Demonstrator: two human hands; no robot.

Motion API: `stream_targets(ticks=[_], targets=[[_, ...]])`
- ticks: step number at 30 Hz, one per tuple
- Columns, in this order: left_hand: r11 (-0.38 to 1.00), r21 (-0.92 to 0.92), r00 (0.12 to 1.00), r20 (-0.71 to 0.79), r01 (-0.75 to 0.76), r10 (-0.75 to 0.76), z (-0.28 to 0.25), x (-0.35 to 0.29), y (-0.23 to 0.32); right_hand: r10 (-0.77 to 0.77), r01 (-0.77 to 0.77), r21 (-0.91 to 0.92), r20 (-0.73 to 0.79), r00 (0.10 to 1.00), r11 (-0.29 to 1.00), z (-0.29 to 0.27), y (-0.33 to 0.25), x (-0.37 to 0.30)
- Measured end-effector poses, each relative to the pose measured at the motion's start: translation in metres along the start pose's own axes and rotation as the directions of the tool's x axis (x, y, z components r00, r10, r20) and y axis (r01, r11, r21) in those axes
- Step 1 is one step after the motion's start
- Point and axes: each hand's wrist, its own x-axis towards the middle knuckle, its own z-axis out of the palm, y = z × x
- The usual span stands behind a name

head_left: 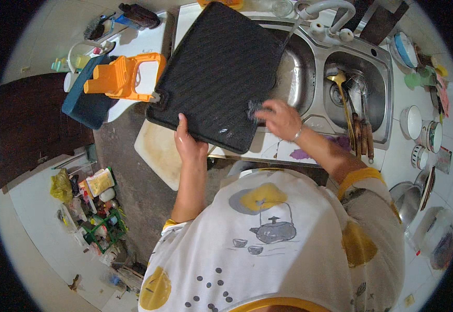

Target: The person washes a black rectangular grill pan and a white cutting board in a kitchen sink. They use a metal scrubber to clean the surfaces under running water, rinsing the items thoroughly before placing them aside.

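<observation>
A large black rectangular tray (216, 78) with diagonal ridges is tilted up in front of the sink, covering part of its left basin (294, 73). My left hand (189, 144) grips the tray's lower edge, thumb on the ridged face and the fingers hidden behind it. In my right hand (282, 122), slightly smeared by motion, is a grey scouring pad (254, 109) that looks like steel wool. The pad lies against the tray's lower right part. Wet, shiny spots show on the ridges near the bottom edge.
The right basin (341, 62) holds a gold-coloured ladle (339, 78) and several long-handled utensils. A white tap (330, 8) stands behind. Orange plastic parts (127, 78) rest on a dark blue box at left. Bowls (410, 122) line the right counter. Below the tray is a pale board (158, 151).
</observation>
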Motion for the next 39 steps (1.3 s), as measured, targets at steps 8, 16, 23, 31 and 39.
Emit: stream_targets(ticks=[8,16,23,31,39], targets=[[0.996,0.09,1.0,-0.016,-0.012,0.013,0.001,-0.029,-0.004,0.104,-0.103,-0.01,0.064,0.993,0.995,-0.002,0.04,0.011],[0.974,0.209,0.993,-0.05,-0.093,0.106,0.001,-0.05,0.022,0.59,-0.619,-0.014,-0.285,0.756,0.786,-0.01,0.138,0.069],[0.96,0.239,0.989,0.003,-0.145,0.148,0.009,-0.044,0.02,0.738,-0.734,0.082,-0.126,0.663,0.674,-0.033,0.117,0.047],[0.95,0.237,0.979,0.061,-0.203,0.195,0.027,-0.042,0.009,0.563,-0.768,-0.232,-0.562,0.607,0.597,-0.159,0.218,0.037],[0.927,0.257,0.961,0.12,-0.272,0.249,0.041,-0.048,0.013,0.869,-0.818,-0.445,-0.153,0.471,0.366,-0.21,0.232,0.078]])
